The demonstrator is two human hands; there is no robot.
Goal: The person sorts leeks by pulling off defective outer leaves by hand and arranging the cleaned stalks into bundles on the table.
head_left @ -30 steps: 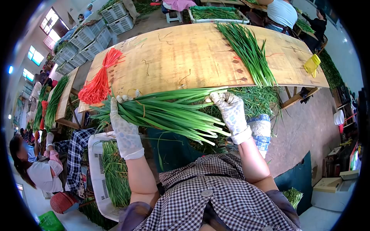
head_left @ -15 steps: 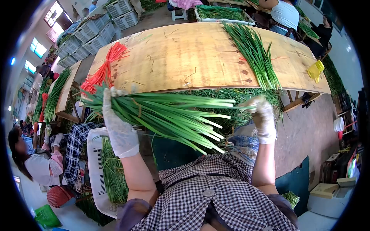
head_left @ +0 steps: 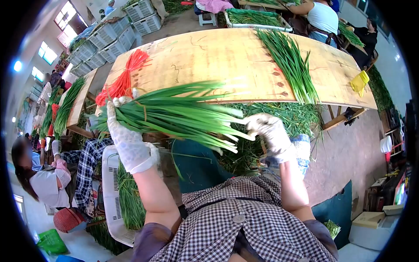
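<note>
My left hand, in a white glove, is closed around the leafy end of a bunch of garlic chives. The bunch is held above my lap by the table's near edge, its pale stem ends fanned out to the right. At those ends is my right hand, in a soiled white glove, with bent fingers pinched at a pale stalk; the fingertips are partly blurred. A thin brownish strand crosses the leaves near my left hand. On the table, another chive bunch lies to the right.
Red ties lie at the left of the wooden table, a yellow object at its right. Loose greens are heaped below the near edge. A white crate of greens stands left, near a seated person.
My right hand has moved left, back to the stem ends, from farther right, where it held a thin strand away from the bunch. The bunch has tilted and shifted slightly left.
</note>
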